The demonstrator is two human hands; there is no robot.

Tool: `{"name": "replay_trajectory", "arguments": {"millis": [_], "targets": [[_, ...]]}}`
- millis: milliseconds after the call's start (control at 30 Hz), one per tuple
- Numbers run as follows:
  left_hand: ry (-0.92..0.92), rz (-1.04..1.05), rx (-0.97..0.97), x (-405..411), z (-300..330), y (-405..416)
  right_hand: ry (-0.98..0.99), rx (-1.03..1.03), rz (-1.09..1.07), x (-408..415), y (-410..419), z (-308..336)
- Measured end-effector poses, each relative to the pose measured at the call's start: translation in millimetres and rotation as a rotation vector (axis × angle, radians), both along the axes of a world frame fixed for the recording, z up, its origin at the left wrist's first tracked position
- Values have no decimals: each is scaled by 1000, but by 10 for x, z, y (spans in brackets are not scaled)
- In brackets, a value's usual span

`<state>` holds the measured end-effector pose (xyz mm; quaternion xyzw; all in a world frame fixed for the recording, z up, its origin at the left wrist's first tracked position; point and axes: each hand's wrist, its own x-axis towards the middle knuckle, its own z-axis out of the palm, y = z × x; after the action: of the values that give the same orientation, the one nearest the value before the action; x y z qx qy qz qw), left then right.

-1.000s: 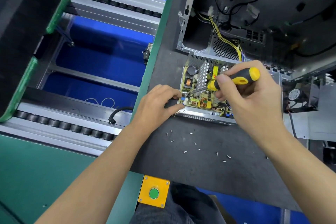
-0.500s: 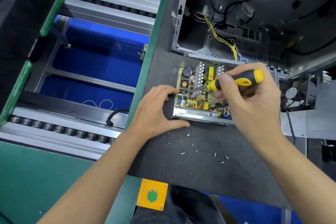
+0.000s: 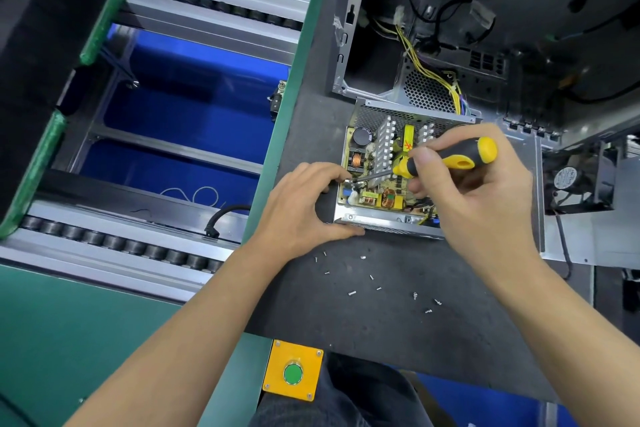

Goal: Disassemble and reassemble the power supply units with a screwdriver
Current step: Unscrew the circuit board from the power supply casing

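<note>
One power supply unit (image 3: 381, 191), lid off, board bare | right grip (image 3: 485, 198) clasps screwdriver (image 3: 446, 161) | left grip (image 3: 301, 208) pinches its corner

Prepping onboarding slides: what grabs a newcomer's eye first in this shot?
The open power supply at centre, its board bare, with the right hand gripping a yellow-black screwdriver whose tip sits at the board's left edge by the left hand's fingertips. Next, loose screws scattered on the dark mat just in front. Then the yellow box with a green button at the bottom edge.
</note>
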<state>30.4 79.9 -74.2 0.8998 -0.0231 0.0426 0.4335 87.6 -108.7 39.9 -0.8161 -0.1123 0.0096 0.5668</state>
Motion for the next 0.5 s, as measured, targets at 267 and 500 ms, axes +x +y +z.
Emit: {"name": "replay_trajectory", "arguments": {"millis": [267, 500], "targets": [[-13, 2, 7, -6, -42, -2, -38, -114, 124, -35, 39, 3], [-2, 10, 15, -10, -25, -6, -80, -241, 219, -53, 91, -52]]}}
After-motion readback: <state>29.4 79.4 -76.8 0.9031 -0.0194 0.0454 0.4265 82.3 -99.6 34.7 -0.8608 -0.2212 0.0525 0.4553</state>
